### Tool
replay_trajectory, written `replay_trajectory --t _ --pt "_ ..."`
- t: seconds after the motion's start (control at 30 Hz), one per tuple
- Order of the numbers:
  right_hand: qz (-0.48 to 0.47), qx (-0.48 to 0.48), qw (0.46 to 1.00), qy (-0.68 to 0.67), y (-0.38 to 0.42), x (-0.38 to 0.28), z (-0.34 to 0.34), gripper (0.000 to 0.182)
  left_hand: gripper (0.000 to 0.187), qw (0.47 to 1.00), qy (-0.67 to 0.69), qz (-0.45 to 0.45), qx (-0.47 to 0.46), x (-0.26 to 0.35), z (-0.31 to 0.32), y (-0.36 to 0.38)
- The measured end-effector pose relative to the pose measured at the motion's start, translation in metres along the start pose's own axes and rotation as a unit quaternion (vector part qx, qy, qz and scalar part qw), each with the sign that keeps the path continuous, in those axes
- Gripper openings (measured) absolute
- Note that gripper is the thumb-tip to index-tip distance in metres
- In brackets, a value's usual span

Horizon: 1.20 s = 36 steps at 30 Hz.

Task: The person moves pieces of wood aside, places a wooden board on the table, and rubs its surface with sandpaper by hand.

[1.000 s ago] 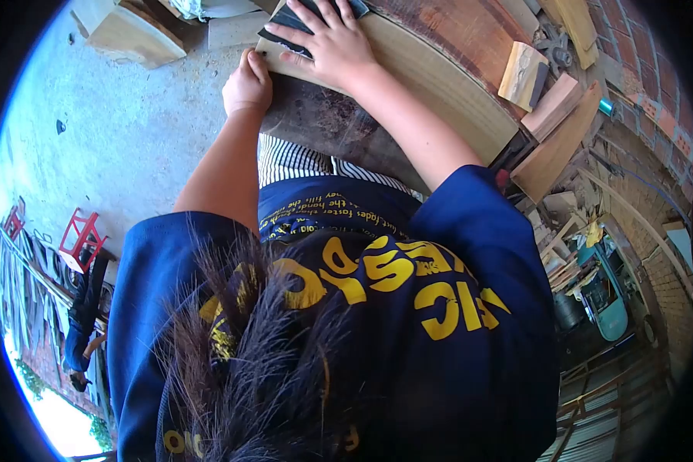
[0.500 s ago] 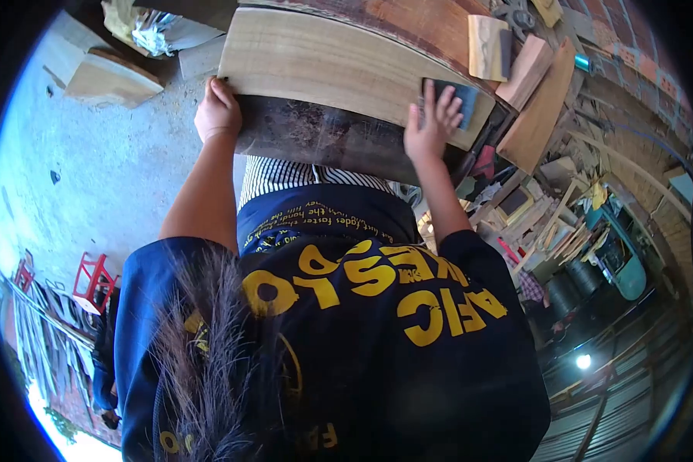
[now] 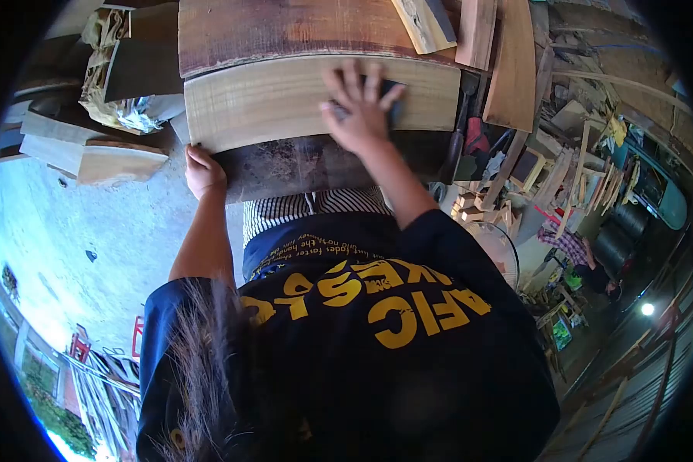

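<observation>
A pale plank (image 3: 262, 108) lies lengthwise on a dark counter (image 3: 285, 171), a strip of which shows between the plank's near edge and its own. The left hand (image 3: 205, 171) is curled around the plank's near left corner, gripping it. The right hand (image 3: 362, 119), blurred, is flat with fingers spread over a dark pad (image 3: 396, 114) right of the plank's middle. A long stretch of grain separates the hands; a shorter one reaches the right end. A reddish-brown board (image 3: 285, 31) borders the far edge; wood blocks (image 3: 425, 25) sit toward the counter's far right corner.
</observation>
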State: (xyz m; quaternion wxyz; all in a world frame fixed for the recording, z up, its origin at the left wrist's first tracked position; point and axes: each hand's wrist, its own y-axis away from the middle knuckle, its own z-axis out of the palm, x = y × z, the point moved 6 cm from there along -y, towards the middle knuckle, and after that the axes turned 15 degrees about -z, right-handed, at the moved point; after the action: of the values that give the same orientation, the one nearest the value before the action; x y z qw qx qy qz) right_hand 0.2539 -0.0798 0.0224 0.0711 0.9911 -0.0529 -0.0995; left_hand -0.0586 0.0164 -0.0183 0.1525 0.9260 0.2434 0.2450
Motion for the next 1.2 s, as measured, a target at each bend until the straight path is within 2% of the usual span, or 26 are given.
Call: replay_trajectory --t 0.1,0.13,0.2,0.23,0.3,0.4,0.5,0.53,0.57,0.63,0.67,0.77,0.83,0.9,0.97,1.03,1.1,1.17,1.2 --pt "0.151 0.043 0.987 0.017 0.034 0.079 -0.011 0.061 0.049 1.000 0.006 0.005 0.007 -0.001 0.001 0.001" --pt "0.152 0.049 0.987 0.017 0.035 0.085 -0.009 0.061 0.049 1.000 0.006 0.009 0.012 0.002 0.000 0.003" --pt "0.238 0.079 0.968 -0.001 0.042 0.095 -0.011 0.062 0.050 1.000 0.014 0.003 0.000 0.000 0.000 0.002" --pt "0.240 0.079 0.967 -0.002 0.039 0.086 -0.003 0.062 0.050 1.000 0.012 0.004 -0.001 0.000 0.001 0.001" --pt "0.155 0.037 0.987 0.031 0.005 0.022 0.001 0.060 0.050 1.000 0.005 -0.002 0.015 0.001 -0.001 0.003" --pt "-0.014 0.017 0.998 -0.053 -0.023 -0.074 0.006 0.057 0.052 1.000 0.005 -0.005 0.006 -0.003 0.002 0.000" --pt "-0.129 0.028 0.984 -0.121 -0.019 -0.109 0.006 0.056 0.058 1.000 0.013 -0.004 0.008 -0.002 0.001 0.001" --pt "-0.143 0.012 0.978 -0.152 -0.013 -0.097 0.006 0.056 0.058 1.000 0.012 -0.002 0.007 -0.004 0.003 -0.001" --pt "-0.125 0.015 0.984 -0.128 -0.005 -0.075 0.003 0.057 0.058 1.000 0.010 0.013 0.016 -0.008 0.005 -0.004" --pt "0.005 -0.003 0.996 -0.085 0.011 -0.005 -0.010 0.055 0.059 0.999 0.005 0.022 0.027 -0.009 0.002 -0.003" --pt "0.050 0.040 0.998 -0.025 0.026 0.033 -0.007 0.056 0.056 1.000 0.003 0.014 0.020 -0.002 0.000 0.002" --pt "0.232 0.086 0.969 -0.030 0.055 0.122 -0.019 0.058 0.054 1.000 0.008 -0.004 -0.004 -0.001 -0.001 0.000" --pt "0.318 0.106 0.941 -0.036 0.055 0.127 -0.012 0.058 0.054 1.000 -0.005 -0.001 -0.014 -0.007 0.004 -0.003" --pt "0.349 0.140 0.926 -0.027 0.028 0.085 -0.009 0.059 0.054 1.000 0.009 0.006 0.001 -0.005 0.003 0.000" --pt "0.234 0.113 0.966 0.002 -0.007 0.017 0.007 0.060 0.054 1.000 0.020 0.018 0.015 -0.004 0.002 0.000" --pt "0.098 0.059 0.992 -0.060 -0.024 -0.053 0.010 0.057 0.054 0.999 0.028 0.013 0.024 -0.011 0.004 -0.004" --pt "-0.029 0.049 0.991 -0.120 -0.018 -0.086 0.007 0.055 0.055 0.999 0.026 0.016 0.008 -0.006 0.002 0.000" --pt "-0.048 0.024 0.992 -0.117 -0.011 -0.060 0.005 0.054 0.055 0.999 0.024 0.021 -0.009 -0.002 0.002 0.001" --pt "0.027 0.001 0.997 -0.077 -0.007 -0.032 -0.002 0.055 0.055 0.999 0.025 0.022 -0.004 -0.004 0.002 0.001"
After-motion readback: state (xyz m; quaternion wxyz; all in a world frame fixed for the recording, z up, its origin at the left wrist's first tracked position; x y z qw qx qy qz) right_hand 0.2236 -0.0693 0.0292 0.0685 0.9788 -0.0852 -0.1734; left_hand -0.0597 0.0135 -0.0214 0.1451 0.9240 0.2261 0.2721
